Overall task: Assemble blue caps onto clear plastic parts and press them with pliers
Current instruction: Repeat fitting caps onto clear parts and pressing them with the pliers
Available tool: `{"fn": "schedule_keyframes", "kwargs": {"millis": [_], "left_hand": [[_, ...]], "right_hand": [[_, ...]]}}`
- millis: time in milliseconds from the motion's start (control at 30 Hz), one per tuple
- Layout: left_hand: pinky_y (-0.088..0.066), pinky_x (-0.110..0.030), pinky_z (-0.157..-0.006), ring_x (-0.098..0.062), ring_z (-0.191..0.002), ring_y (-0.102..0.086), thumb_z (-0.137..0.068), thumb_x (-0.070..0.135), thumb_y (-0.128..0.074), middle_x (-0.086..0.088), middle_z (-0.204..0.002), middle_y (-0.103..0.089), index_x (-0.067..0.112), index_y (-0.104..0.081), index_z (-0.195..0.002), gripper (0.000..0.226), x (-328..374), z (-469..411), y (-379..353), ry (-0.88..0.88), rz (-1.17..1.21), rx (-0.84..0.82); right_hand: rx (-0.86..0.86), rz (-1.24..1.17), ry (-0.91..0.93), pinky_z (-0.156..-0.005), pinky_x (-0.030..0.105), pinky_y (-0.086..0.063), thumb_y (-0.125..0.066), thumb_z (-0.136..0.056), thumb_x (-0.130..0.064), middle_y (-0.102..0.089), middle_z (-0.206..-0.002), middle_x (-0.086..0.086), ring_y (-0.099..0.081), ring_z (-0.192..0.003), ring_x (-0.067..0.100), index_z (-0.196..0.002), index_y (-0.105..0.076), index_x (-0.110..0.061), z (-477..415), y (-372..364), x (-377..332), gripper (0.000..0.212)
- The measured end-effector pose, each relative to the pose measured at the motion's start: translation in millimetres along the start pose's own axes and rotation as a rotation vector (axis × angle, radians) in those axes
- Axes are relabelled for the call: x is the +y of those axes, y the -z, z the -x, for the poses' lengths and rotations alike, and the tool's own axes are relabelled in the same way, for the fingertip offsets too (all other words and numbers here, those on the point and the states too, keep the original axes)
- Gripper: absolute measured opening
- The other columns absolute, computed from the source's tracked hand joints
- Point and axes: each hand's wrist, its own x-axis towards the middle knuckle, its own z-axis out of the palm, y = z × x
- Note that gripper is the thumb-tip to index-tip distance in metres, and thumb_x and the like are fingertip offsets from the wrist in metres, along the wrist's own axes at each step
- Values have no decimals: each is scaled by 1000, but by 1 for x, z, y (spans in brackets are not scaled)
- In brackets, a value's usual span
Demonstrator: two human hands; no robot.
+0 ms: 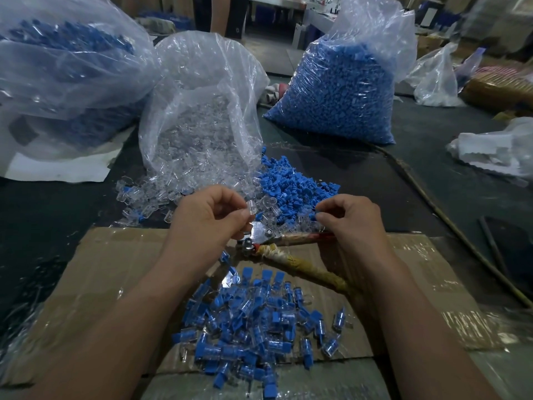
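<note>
Pick-up step: ctr frame, left hand (207,217) pinches a clear part (251,209), right hand (352,220) nips a blue cap (316,216) at pile edge, pliers (261,236) just below; next, prob. seat cap & squeeze.

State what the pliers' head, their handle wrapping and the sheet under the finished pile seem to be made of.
Pliers head: bare metal, it seems, shiny with bright glints. Handle wrapping: probably yellowed tape or cloth, wound in bands. Sheet: brown cardboard, matte, patched with glossy clear tape.
</note>
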Motion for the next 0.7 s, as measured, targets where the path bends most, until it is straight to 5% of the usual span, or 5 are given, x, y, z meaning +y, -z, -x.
{"fn": "schedule_keyframes", "kwargs": {"millis": [300,700], "left_hand": [[-56,-21,-57,-16,-62,-68,-76,3,-68,-4,-68,-69,19,-63,-74,17,2,2,-3,64,-14,30],[-53,-16,-55,-8,-60,-67,-75,0,-69,3,-68,-70,25,-65,-74,26,7,6,-8,-11,-52,-5]], "right_hand": [[12,-355,227,-57,7,-45,-70,-76,-6,-64,-68,-24,-60,-63,-3,-68,-61,-33,25,-7,-44,29],[26,-291,361,-57,7,-44,-71,-74,-1,-58,-62,-19,-59,-62,-3,-70,-63,-24,38,-22,-57,24]]}}
